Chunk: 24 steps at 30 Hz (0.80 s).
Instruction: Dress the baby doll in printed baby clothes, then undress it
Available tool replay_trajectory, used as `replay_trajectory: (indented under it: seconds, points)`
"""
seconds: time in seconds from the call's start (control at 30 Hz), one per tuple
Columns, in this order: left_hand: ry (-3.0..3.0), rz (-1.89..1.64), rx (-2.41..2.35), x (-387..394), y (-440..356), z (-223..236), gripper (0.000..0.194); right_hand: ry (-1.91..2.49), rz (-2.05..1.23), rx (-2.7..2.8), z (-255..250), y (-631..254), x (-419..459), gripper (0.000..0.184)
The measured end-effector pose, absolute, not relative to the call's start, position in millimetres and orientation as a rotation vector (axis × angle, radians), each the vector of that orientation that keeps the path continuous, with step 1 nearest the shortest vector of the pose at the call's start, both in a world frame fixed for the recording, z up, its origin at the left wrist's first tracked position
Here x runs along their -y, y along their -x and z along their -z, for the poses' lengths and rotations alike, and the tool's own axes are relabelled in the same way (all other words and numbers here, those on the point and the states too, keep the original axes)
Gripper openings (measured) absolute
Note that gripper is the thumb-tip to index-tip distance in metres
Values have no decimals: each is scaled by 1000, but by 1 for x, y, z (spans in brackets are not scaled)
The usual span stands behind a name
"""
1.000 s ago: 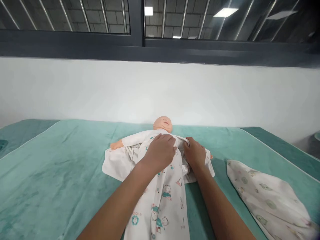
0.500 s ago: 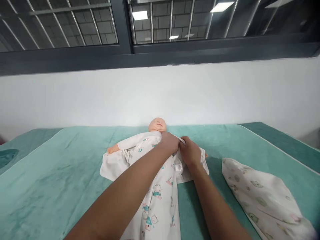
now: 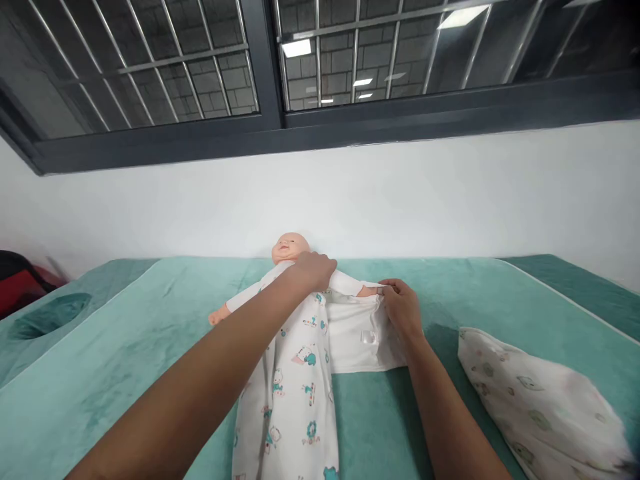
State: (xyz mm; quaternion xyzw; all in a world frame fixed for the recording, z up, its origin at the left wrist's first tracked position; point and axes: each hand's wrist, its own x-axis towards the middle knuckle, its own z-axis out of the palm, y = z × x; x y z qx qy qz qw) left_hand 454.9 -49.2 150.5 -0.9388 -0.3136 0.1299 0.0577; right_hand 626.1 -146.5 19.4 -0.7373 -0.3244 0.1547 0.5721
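Observation:
A baby doll (image 3: pixel 289 247) lies on its back on the bed, its head toward the wall and its arms in white sleeves. Over its body lies a white printed swaddle (image 3: pixel 295 387), with a plain white flap (image 3: pixel 350 340) spread out to the right. My left hand (image 3: pixel 315 270) is at the doll's shoulder on that side, fingers curled closed; what they grip is hidden. At the flap's upper outer corner, my right hand (image 3: pixel 403 310) pinches the cloth beside the doll's small hand (image 3: pixel 369 291).
On the right lies a folded printed cloth (image 3: pixel 545 407). The green bed cover (image 3: pixel 125 360) reaches the white wall (image 3: pixel 400 200), with a barred window (image 3: pixel 320 67) above. A hole (image 3: pixel 50 315) shows at the bed's left, near a red and black item (image 3: pixel 20 287).
My right hand has moved outward to the right, stretching the flap flat. The hands are now farther apart, and the doll's arm shows along the flap. The view has shifted slightly.

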Motion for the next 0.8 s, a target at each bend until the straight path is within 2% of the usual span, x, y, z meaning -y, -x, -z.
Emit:
replay_trajectory:
  seconds: [0.47, 0.67, 0.8]
  points:
    - [2828, -219, 1023, 54, -443, -144, 38, 1508, -575, 607, -12, -637, 148, 38]
    - [2917, -143, 1013, 69, -472, -111, 33, 1098, -665, 472, -13, -641, 145, 31]
    - [2993, 46, 1028, 88, -472, -100, 32, 1231, -537, 482, -15, -645, 147, 24]
